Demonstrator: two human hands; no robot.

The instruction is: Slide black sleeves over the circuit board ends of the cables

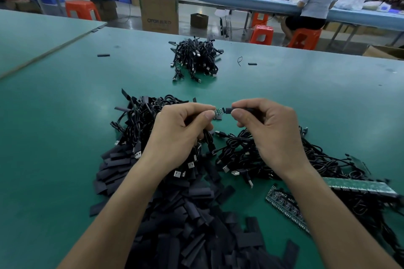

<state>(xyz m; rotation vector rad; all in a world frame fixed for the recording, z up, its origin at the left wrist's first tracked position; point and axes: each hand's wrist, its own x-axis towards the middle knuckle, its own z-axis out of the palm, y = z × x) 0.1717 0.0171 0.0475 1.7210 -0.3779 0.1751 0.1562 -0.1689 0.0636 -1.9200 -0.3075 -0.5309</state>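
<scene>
My left hand [183, 129] pinches a small green circuit board [218, 112] on a cable's end between thumb and forefinger. My right hand [266, 131] pinches a black sleeve [229, 110], whose open end sits right at the board's right edge. Both hands hover above the green table [65, 126]. Under them lies a tangle of black USB cables [251, 155]. A big heap of flat black sleeves [192, 214] fills the near middle.
A separate pile of black cables [195, 59] lies farther back on the table. Green circuit board strips [284, 205] lie at the near right. Loose sleeves [103, 55] are scattered around. Beyond the table are orange stools [262, 34], cardboard boxes [159, 14] and a seated person [317, 0].
</scene>
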